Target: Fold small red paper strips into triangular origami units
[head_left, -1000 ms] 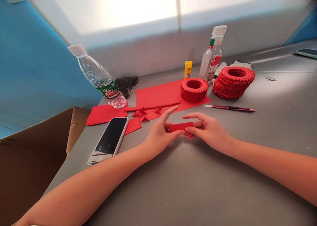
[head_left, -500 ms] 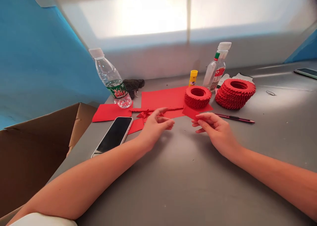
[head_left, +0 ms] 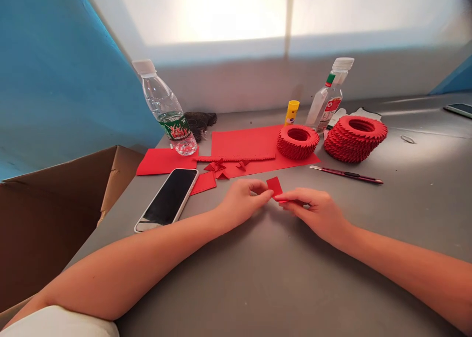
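Note:
A small piece of red paper (head_left: pixel 275 185) is held between my two hands above the grey table, its lower edge turned up. My left hand (head_left: pixel 248 199) pinches its left side with thumb and forefinger. From the right, my right hand (head_left: pixel 311 206) grips the lower right edge, fingers pressed together. Just beyond lie several small folded red paper pieces (head_left: pixel 217 166) and a long red folded strip (head_left: pixel 236 159). Behind them is a large red paper sheet (head_left: pixel 239 140). A ring of folded red paper (head_left: pixel 298 142) sits on that sheet's right part.
A taller red paper ring stack (head_left: pixel 356 139) stands at right, beside a clear bottle (head_left: pixel 328 103) and yellow glue stick (head_left: pixel 292 112). A craft knife (head_left: pixel 346 174) lies before it. At left are a phone (head_left: pixel 167 199), water bottle (head_left: pixel 165 110) and cardboard box (head_left: pixel 55 219).
My left hand has moved right and taken hold of the paper. My right hand has come slightly left and down, and the paper's lower edge is now turned up.

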Tool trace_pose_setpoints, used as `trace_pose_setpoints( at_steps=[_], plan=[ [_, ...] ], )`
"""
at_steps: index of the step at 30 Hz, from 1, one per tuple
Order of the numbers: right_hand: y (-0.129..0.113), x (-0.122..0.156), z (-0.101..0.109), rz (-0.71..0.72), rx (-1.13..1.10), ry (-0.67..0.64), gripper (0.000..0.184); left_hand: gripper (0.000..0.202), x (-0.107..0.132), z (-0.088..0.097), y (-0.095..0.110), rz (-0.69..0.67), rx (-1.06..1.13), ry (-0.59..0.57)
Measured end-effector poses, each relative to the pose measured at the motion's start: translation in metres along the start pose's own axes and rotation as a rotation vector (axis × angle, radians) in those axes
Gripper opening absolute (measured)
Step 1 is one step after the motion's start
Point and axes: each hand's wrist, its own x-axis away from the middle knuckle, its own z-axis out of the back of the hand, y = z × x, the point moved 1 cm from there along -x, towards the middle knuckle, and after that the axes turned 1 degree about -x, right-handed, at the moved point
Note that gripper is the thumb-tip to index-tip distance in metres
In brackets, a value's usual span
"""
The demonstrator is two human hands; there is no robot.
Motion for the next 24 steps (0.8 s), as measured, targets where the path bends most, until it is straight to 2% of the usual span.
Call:
trace_pose_setpoints(
  at_steps=[4,8,11,14,18,24],
  plan=[
    [-0.0035,-0.0018,0.0016,0.039,0.094,0.086,0.013,0.017,0.003,-0.0031,0.0028,-0.161,-0.311,-0.033],
    [-0.0058,-0.0046,0.0021,-0.075,-0.033,0.016,0.01,0.015,0.0045,-0.0044,0.0038,-0.281,-0.469,-0.068],
    [-0.0068,-0.0056,0.0021,-0.156,-0.166,-0.037,0.012,0.019,0.0055,-0.0041,0.0053,-0.325,-0.473,-0.093],
    [-0.0057,-0.0064,0.0018,-0.207,-0.288,-0.027,0.016,0.026,0.0063,-0.0044,0.0059,-0.301,-0.399,-0.121],
    [-0.0025,-0.0083,0.0015,-0.202,-0.367,0.036,0.015,0.021,0.0052,-0.006,0.0022,-0.22,-0.288,-0.102],
    [-0.0003,-0.0087,0.0013,-0.244,-0.377,0.0,0.034,0.021,0.004,-0.005,-0.0007,-0.207,-0.367,-0.046]
  ],
)
